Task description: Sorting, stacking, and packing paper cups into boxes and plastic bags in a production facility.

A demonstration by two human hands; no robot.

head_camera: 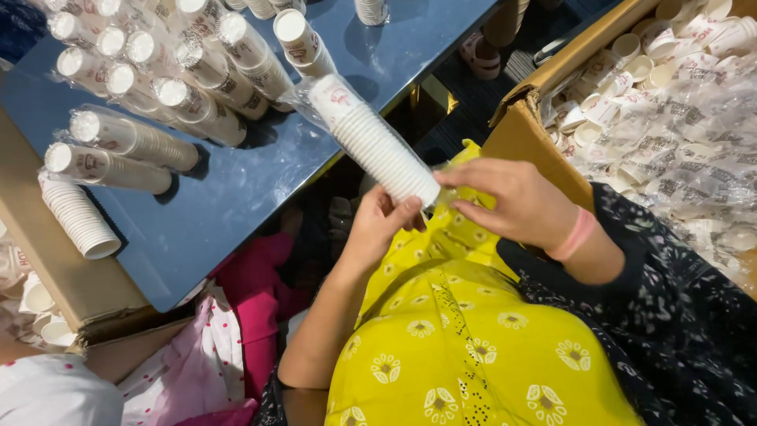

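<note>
L hand [377, 229] gripped the near end of a stack of white paper cups [377, 146], fingers curled round the rim end. Stack lay tilted, far end pointing up-left over the near edge of the blue tabletop [236, 197], and sat partly inside a clear plastic sleeve [303, 99] bunched at that far end. R hand [516, 201] was just beside the stack's near end, thumb & fingers pinched at the clear wrap there; pink band [576, 234] on the wrist. Both hands hovered above a yellow flowered garment [457, 339].

On the tabletop, toward far-left corner: many sleeved cup stacks [158, 71] lying on their sides, touching one another. One unsleeved stack [79, 217] rested at the left edge. To the right, a cardboard box [524, 130] held loose cups and wraps.
</note>
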